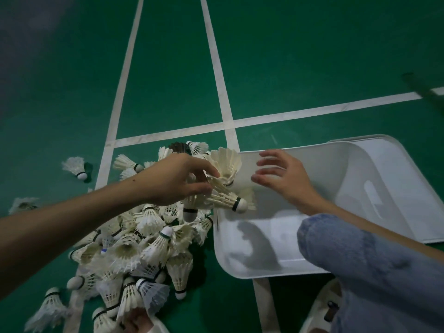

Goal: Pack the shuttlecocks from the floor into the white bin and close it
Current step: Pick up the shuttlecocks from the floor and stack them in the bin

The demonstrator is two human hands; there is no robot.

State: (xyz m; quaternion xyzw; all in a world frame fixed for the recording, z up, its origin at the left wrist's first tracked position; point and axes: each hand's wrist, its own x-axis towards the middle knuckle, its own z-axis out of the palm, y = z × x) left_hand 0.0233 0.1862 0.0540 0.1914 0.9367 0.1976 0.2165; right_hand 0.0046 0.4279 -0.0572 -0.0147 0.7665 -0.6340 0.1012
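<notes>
A big pile of white feather shuttlecocks (141, 248) lies on the green court floor at lower left. My left hand (177, 181) is raised over the pile's right end and grips a bunch of shuttlecocks (223, 186) at the left rim of the white bin (240, 260). The bin stands open to the right of the pile, and its inside looks bare. My right hand (286, 179) hovers over the bin with fingers spread, holding nothing, just right of the held bunch.
The bin's white lid (413, 188) lies flat behind and to the right of the bin. A stray shuttlecock (75, 167) sits apart at far left. My knee in blue trousers (360, 265) overlaps the bin's near right corner. White court lines cross the floor.
</notes>
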